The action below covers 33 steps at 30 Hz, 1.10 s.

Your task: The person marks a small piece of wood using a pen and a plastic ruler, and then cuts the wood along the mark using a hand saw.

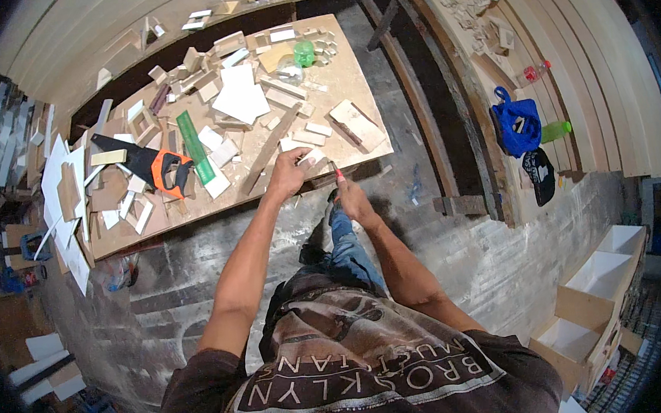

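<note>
My left hand [288, 175] is closed on a small pale wood piece [313, 160] at the near edge of the plywood table [372, 137]. My right hand [352, 198] grips a red-handled tool [339, 172], its narrow tip up against that piece. Nearby on the tabletop lie a long brown batten [272, 153], small blocks [311, 136], a board with a dark strip [357, 127], a green ruler [192, 143] and an orange-handled hand saw [165, 173].
Offcuts and white sheets [65, 188] crowd the table's left. A green bottle [304, 53] stands among blocks. A right-hand bench [542, 135] holds a blue bag [516, 122] and bottles [554, 133]. Dark beams [406, 84] run between them. Open boxes [593, 287] sit lower right.
</note>
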Available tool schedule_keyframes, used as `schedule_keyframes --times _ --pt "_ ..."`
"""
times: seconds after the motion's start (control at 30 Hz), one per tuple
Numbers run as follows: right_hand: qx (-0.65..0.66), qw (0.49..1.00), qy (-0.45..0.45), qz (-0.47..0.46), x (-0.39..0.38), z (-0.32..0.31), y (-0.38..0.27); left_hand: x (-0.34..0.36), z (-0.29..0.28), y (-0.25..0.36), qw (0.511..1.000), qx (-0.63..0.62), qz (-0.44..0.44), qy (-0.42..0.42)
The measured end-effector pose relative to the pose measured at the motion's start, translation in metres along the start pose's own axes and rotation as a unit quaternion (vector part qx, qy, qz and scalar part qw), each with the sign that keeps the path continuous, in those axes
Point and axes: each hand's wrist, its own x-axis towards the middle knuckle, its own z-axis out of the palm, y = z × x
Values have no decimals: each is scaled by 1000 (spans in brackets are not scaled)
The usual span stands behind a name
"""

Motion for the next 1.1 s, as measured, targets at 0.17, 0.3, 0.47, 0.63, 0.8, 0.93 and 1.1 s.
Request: schedule_keyframes --times 0.17,0.3,0.47,0.63,0.8,0.93,1.1 --pt "170 982 -61 64 -8 -35 -18 -17 -23 21 996 82 -27 25" --pt "259 959 -109 39 -18 -52 -76 -23 -37 16 996 72 -46 19" --pt "296 937 -183 26 -24 -61 -107 -24 -42 34 995 21 -97 -4" --pt "282 934 -216 30 -21 -64 -117 -27 -52 32 993 -13 -116 1" --pt "118 970 -214 7 7 -40 -92 -51 -65 33 997 -7 -83 -2" --pt "14 970 -220 -106 33 14 -106 -112 -67 4 972 -112 -188 84" --pt "-55 958 -179 -219 67 70 -164 -189 -51 -24 927 -177 -266 197"
